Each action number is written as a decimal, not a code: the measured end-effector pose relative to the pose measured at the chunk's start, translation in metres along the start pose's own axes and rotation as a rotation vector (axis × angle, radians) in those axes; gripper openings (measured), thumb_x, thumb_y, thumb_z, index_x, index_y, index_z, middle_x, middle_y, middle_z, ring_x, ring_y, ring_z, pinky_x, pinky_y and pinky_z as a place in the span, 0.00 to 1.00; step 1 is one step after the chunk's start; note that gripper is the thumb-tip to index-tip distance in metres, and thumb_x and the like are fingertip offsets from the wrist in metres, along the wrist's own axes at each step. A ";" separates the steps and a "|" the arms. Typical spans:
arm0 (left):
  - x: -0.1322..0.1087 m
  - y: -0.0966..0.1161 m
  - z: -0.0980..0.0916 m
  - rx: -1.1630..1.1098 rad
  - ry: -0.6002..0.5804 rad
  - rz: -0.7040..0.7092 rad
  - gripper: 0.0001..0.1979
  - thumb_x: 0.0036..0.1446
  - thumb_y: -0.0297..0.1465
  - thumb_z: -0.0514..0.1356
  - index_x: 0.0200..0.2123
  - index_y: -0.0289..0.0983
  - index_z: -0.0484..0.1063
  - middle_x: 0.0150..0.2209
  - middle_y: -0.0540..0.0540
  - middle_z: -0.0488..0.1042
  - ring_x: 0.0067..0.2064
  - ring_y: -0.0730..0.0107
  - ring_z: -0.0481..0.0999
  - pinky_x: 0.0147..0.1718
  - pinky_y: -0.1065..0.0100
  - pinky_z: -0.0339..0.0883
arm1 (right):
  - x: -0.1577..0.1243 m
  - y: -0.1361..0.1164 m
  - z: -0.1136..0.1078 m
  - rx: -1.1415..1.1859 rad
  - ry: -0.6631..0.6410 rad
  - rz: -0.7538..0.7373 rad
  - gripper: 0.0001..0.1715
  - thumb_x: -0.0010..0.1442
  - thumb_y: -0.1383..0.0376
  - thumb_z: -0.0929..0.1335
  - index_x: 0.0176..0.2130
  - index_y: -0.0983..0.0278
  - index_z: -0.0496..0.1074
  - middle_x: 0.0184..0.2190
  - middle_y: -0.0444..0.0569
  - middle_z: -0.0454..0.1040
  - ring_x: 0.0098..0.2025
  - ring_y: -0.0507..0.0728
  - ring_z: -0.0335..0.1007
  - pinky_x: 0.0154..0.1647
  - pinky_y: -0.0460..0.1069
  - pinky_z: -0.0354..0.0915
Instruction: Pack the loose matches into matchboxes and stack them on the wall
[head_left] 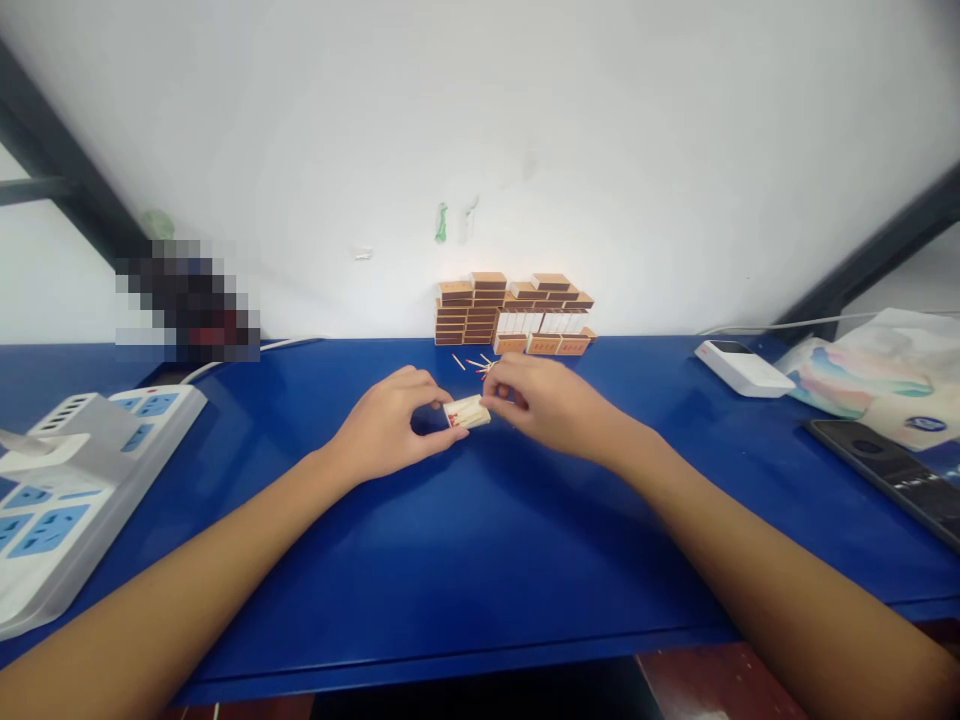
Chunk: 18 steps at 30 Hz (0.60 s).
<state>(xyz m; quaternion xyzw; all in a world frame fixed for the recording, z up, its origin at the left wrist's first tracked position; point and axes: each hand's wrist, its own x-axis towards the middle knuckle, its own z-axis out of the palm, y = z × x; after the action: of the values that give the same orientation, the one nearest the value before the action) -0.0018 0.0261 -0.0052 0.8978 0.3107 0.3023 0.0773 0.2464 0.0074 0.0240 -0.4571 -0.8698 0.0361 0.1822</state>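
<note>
An open matchbox tray (pixel 469 411) with red-tipped matches in it is over the middle of the blue table. My left hand (pixel 394 424) grips its left end between thumb and fingers. At the tray's right end is my right hand (pixel 544 405), its thumb and index finger pinched together; whether a match is between them is too small to tell. Just behind, loose matches (pixel 474 364) lie on the table, partly hidden by my right hand. Against the wall stand stacked matchboxes (pixel 469 315), with several more boxes in rows to their right.
A white power strip (pixel 142 450) lies on the blue table (pixel 465 590) at the left. To the right are a white device (pixel 742 368), a plastic packet (pixel 847 375) and a black phone (pixel 885 475). Behind rises a white wall; a pixelated patch covers something at the left.
</note>
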 end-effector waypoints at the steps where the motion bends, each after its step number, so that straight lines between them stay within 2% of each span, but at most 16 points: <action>1: 0.000 0.001 -0.001 -0.014 0.021 -0.007 0.15 0.60 0.43 0.69 0.42 0.39 0.80 0.38 0.46 0.78 0.41 0.62 0.75 0.42 0.60 0.70 | 0.001 0.004 -0.004 -0.017 0.062 0.030 0.07 0.70 0.65 0.66 0.39 0.63 0.72 0.39 0.51 0.75 0.39 0.56 0.69 0.37 0.49 0.58; 3: 0.000 0.002 -0.001 -0.051 0.009 -0.007 0.14 0.59 0.43 0.69 0.42 0.40 0.80 0.39 0.46 0.79 0.42 0.62 0.75 0.42 0.60 0.70 | 0.003 0.013 -0.012 -0.085 0.161 0.108 0.08 0.70 0.64 0.65 0.39 0.64 0.72 0.39 0.52 0.75 0.38 0.57 0.68 0.37 0.50 0.57; 5: 0.000 0.003 -0.001 -0.071 -0.036 -0.001 0.14 0.58 0.42 0.70 0.42 0.40 0.80 0.39 0.46 0.79 0.42 0.62 0.76 0.43 0.60 0.71 | 0.004 0.023 -0.016 -0.151 0.182 0.169 0.08 0.69 0.65 0.65 0.38 0.64 0.72 0.38 0.53 0.76 0.37 0.57 0.67 0.36 0.50 0.55; 7: 0.000 0.004 0.000 -0.059 -0.037 -0.016 0.14 0.57 0.42 0.70 0.42 0.40 0.80 0.38 0.46 0.80 0.41 0.62 0.76 0.42 0.60 0.70 | 0.005 0.030 -0.015 -0.149 0.127 0.173 0.09 0.69 0.65 0.65 0.36 0.64 0.71 0.36 0.52 0.76 0.35 0.56 0.67 0.35 0.50 0.55; 12: 0.000 0.008 0.000 -0.071 -0.067 -0.008 0.14 0.57 0.42 0.71 0.42 0.41 0.81 0.39 0.46 0.80 0.42 0.62 0.75 0.43 0.60 0.70 | 0.005 0.035 -0.002 0.055 -0.112 0.107 0.10 0.65 0.60 0.71 0.36 0.64 0.73 0.35 0.50 0.76 0.35 0.56 0.67 0.35 0.49 0.57; 14: 0.000 0.010 0.000 -0.072 -0.076 -0.010 0.14 0.57 0.42 0.71 0.42 0.41 0.81 0.39 0.47 0.80 0.42 0.62 0.75 0.43 0.60 0.70 | 0.005 0.033 0.004 0.087 -0.150 0.121 0.10 0.64 0.59 0.73 0.38 0.64 0.73 0.36 0.50 0.76 0.36 0.56 0.68 0.35 0.49 0.58; 18: -0.002 0.012 0.003 -0.095 -0.119 -0.011 0.15 0.57 0.43 0.70 0.42 0.41 0.81 0.39 0.47 0.79 0.42 0.62 0.74 0.42 0.61 0.69 | 0.007 0.030 0.011 0.113 -0.175 0.167 0.06 0.68 0.64 0.70 0.37 0.64 0.73 0.38 0.51 0.77 0.36 0.56 0.69 0.36 0.49 0.60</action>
<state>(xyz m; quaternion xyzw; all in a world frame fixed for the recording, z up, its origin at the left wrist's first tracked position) 0.0048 0.0157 -0.0049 0.9079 0.2959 0.2621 0.1397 0.2625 0.0319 0.0084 -0.5121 -0.8378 0.1401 0.1274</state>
